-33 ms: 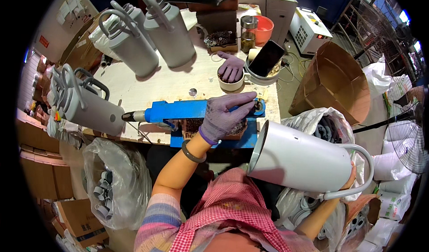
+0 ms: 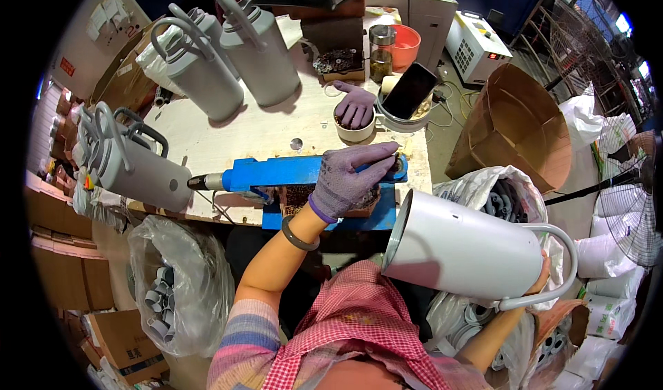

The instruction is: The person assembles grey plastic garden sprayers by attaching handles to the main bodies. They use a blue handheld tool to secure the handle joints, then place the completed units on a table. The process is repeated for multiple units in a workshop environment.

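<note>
My left hand (image 2: 349, 176), in a grey-purple knit glove, lies over the end of a blue bench fixture (image 2: 283, 172). Its fingers are stretched out and apart, the tips at a small dark round fitting (image 2: 398, 165) on the fixture's end; anything tiny between them cannot be made out. My bare right hand (image 2: 542, 276) grips a large light-grey jug shell (image 2: 469, 245) near its loop handle, mostly hidden behind it. The shell lies tilted on its side, its wide open end facing the fixture. Under the blue arm sits a box of small metal parts (image 2: 297, 196), partly covered by my hand.
Several grey jugs (image 2: 259, 58) with handles stand on the white bench (image 2: 262, 138). A cup with a spare glove (image 2: 356, 107), a phone (image 2: 411, 93), a glass jar (image 2: 381, 48) and a box of hardware lie behind. Bags of grey parts (image 2: 183, 286) and a carton (image 2: 518, 127) flank the bench.
</note>
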The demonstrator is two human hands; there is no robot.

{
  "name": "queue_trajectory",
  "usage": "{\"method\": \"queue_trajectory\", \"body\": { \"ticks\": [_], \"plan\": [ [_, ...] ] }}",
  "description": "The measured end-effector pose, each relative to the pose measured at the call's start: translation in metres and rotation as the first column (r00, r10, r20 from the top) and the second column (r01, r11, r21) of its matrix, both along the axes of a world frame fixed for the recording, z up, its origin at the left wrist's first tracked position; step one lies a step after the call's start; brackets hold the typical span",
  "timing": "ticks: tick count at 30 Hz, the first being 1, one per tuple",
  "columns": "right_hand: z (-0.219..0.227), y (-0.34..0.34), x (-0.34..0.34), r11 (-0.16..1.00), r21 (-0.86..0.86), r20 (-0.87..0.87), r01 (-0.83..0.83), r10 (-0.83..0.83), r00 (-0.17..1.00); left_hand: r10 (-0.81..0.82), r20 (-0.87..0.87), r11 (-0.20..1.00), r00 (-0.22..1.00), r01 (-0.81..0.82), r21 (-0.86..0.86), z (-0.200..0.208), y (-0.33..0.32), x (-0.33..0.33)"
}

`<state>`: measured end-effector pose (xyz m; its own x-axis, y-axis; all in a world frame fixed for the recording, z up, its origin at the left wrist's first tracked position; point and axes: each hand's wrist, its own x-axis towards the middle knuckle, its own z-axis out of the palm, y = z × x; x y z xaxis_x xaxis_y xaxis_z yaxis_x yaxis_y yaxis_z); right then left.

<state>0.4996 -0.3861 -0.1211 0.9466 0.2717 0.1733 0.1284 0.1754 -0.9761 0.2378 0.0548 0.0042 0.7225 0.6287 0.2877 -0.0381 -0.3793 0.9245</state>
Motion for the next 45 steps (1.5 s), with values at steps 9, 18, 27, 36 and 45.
{"method": "queue_trajectory", "body": {
  "ticks": [9, 18, 27, 36, 45],
  "plan": [
    [-0.014, -0.015, 0.01, 0.986, -0.09, 0.009, 0.14, -0.14, 0.99, 0.008, 0.062, 1.0, 0.998, -0.008, 0.002, -0.019, -0.001, 0.016],
    [0.063, 0.075, 0.05, 0.937, -0.286, 0.303, 0.199, -0.109, 0.947, -0.05, 0.193, 0.924, 0.98, 0.118, -0.363, -0.013, 0.001, -0.007],
    [0.06, 0.247, 0.027, 0.978, -0.095, 0.238, -0.184, 0.202, 0.95, 0.249, 0.053, 0.854, 0.967, -0.193, -0.483, -0.055, -0.028, -0.08],
    [0.022, 0.337, -0.055, 0.851, 0.245, 0.285, -0.465, 0.395, 0.873, 0.623, 0.017, 0.748, 0.782, -0.59, -0.304, -0.07, 0.002, -0.146],
    [0.016, 0.34, -0.053, 0.883, 0.172, 0.346, -0.438, 0.362, 0.866, 0.537, 0.05, 0.809, 0.842, -0.497, -0.314, -0.089, 0.01, -0.152]
  ]
}}
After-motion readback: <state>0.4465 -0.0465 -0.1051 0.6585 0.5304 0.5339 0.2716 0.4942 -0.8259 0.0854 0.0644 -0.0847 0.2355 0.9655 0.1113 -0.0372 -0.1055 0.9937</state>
